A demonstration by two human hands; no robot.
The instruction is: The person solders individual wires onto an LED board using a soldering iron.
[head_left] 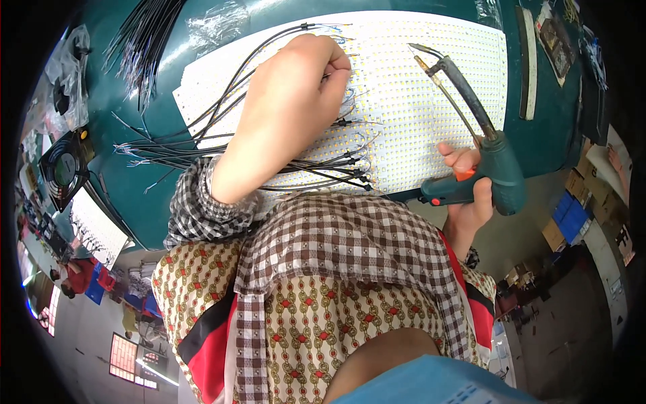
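Right hand [471,213] has a solid grip on a green soldering gun [506,176], tip out ahead of its fingers. Left hand [296,87] is curled over a white dotted board [407,121], can't tell if it's pinching anything. Black cables [334,163] lie beside it and nearer the body.

R fingers [464,159] grip grn soldering gun [505,176].
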